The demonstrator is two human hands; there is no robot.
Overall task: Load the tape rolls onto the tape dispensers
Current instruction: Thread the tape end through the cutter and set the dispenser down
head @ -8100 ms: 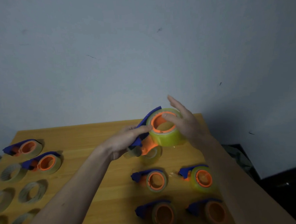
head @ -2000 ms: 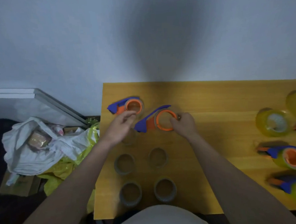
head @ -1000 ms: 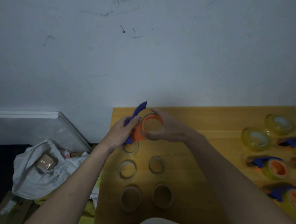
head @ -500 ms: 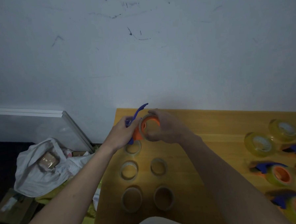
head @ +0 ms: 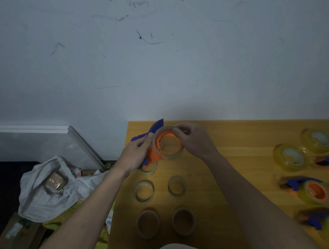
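Note:
Above the table's far left corner I hold a blue and orange tape dispenser. My left hand grips its blue handle and orange body. A thin clear tape roll sits around the dispenser's orange hub, and my right hand pinches the roll's far right rim. Several more thin clear rolls lie flat on the table below, such as one under my left wrist and another beside it.
The yellow wooden table ends at the wall. Two thick yellow rolls and loaded dispensers lie at the right edge. Left of the table, on the floor, are a white bag and a leaning white panel.
Since two seconds ago I lifted the dispenser off the table with a thin roll. Over the last half second my right hand shifted to the roll's right rim, uncovering the orange hub.

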